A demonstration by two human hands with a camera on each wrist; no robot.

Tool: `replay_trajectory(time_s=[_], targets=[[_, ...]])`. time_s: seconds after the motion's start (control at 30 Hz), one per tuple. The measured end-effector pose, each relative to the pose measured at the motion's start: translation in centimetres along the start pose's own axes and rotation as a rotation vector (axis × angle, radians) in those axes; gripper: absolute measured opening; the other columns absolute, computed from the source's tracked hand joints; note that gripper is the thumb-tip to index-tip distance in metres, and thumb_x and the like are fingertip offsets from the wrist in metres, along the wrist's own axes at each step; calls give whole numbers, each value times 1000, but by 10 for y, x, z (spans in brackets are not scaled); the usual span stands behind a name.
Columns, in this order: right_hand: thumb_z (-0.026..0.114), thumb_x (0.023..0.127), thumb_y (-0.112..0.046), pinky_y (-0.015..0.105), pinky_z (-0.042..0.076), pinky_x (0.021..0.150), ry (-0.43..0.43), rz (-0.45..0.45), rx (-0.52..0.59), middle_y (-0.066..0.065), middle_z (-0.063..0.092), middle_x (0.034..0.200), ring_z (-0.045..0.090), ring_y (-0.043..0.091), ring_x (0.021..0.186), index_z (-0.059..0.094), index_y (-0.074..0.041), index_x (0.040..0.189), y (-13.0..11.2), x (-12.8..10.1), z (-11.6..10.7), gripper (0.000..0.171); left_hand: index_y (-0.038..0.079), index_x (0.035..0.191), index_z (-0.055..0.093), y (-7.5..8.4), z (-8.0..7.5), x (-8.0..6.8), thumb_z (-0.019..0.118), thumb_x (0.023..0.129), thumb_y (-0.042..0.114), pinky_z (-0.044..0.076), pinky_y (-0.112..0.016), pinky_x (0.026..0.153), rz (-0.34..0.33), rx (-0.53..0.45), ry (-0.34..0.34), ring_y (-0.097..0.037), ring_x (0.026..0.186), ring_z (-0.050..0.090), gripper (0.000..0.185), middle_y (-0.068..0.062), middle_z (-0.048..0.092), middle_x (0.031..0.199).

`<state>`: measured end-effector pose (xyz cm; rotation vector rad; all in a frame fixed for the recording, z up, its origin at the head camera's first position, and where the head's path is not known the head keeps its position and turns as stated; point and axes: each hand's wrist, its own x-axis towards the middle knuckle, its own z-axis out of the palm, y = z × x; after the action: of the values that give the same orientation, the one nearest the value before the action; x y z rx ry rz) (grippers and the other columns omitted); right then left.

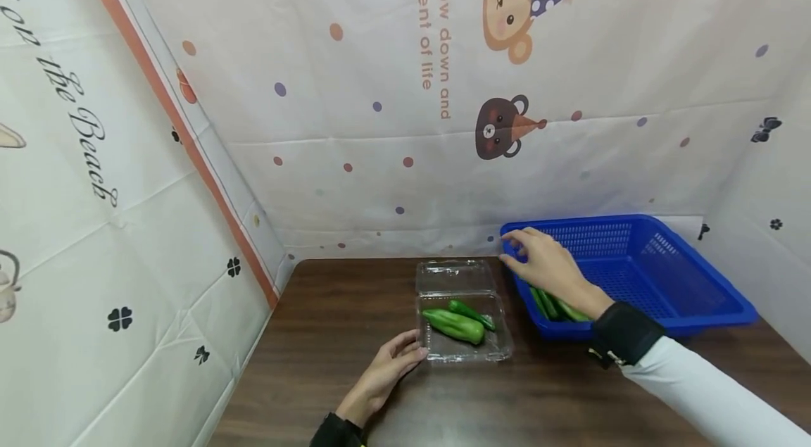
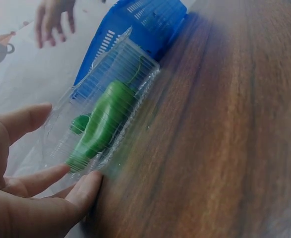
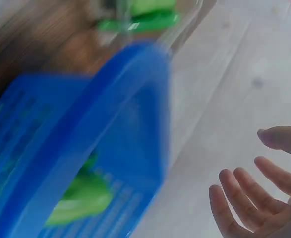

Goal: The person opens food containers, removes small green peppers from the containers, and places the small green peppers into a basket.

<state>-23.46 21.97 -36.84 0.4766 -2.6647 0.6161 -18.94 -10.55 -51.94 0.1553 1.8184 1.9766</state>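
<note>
A clear plastic clamshell container [image 1: 443, 351] lies on the table with its lid [image 1: 453, 278] folded back. In its base rest a large light-green pepper [image 1: 455, 326] and a slimmer dark-green pepper [image 1: 470, 315]. At the near left corner my left hand [image 1: 389, 369] holds the container's edge, thumb and fingers on it in the left wrist view. My right hand [image 1: 548, 264] hovers over the left rim of a blue basket [image 1: 633, 292], fingers apart and holding nothing. More green peppers [image 1: 548, 305] lie at the basket's left end, partly hidden by the right wrist.
The brown wooden table [image 1: 323, 334] meets a printed cloth wall [image 1: 380, 186] at the back. Another cloth [image 1: 152, 271] hangs along the left side. The basket's raised walls stand right of the container, a narrow strip of table between them.
</note>
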Motion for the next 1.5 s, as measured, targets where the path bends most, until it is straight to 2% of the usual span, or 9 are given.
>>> replay_trajectory(time_s=[0.17,0.33,0.43,0.6,0.7,0.8,1.07,1.27,1.5], targets=[[77,92,-22,26,52,55,-24,-63,18,12,70,108,69,22,83,72,-10,121,-31,9,23,32,-5,156,31,2,-1,0,72,97,27,41,-50,121,-3,0,0,-43,148,38,79,-32,33,160],[78,91,-22,29,57,62,-43,-112,33,11,71,113,69,20,84,72,-10,120,-52,14,42,31,-4,156,32,3,-1,-1,72,97,28,40,-51,122,-4,0,-7,-42,147,39,78,-31,33,160],[77,92,-22,29,57,63,-83,-126,38,11,71,112,69,20,86,72,-10,120,-60,13,53,31,-4,156,33,2,0,-2,70,99,26,40,-51,121,-8,3,-6,-42,147,39,75,-31,34,159],[78,91,-21,28,58,62,-237,-163,55,12,71,112,70,22,89,71,-9,121,-63,5,71,33,-5,156,33,0,2,-2,68,100,23,41,-51,121,-8,11,7,-42,146,40,72,-31,35,158],[80,90,-22,32,59,64,-356,-175,55,13,70,115,70,24,90,70,-8,121,-61,-1,82,36,-5,155,33,0,2,-2,68,99,23,41,-50,121,-7,6,10,-41,146,41,72,-31,35,158],[82,87,-22,37,59,67,-425,-175,34,12,68,113,68,24,89,70,-8,121,-59,-8,93,39,-5,155,34,1,2,-2,69,99,24,42,-48,121,-1,3,12,-39,146,41,73,-30,35,158],[87,81,-20,50,62,71,-401,-164,-37,16,67,119,66,33,104,69,-10,120,-56,-28,116,44,-4,155,35,1,2,-3,68,99,23,42,-49,120,-9,-6,22,-38,145,43,71,-28,38,157],[89,78,-16,44,58,60,-418,-113,3,13,66,112,64,25,91,64,-11,128,-57,-35,128,56,-4,155,36,0,3,-3,68,99,23,42,-50,120,-15,-2,36,-39,145,41,70,-28,39,157],[90,76,-13,45,57,61,-418,-96,11,13,67,110,63,25,88,64,-11,126,-60,-33,130,57,-2,156,35,1,2,-3,68,99,24,41,-50,121,-30,-1,31,-41,147,39,70,-28,38,158]])
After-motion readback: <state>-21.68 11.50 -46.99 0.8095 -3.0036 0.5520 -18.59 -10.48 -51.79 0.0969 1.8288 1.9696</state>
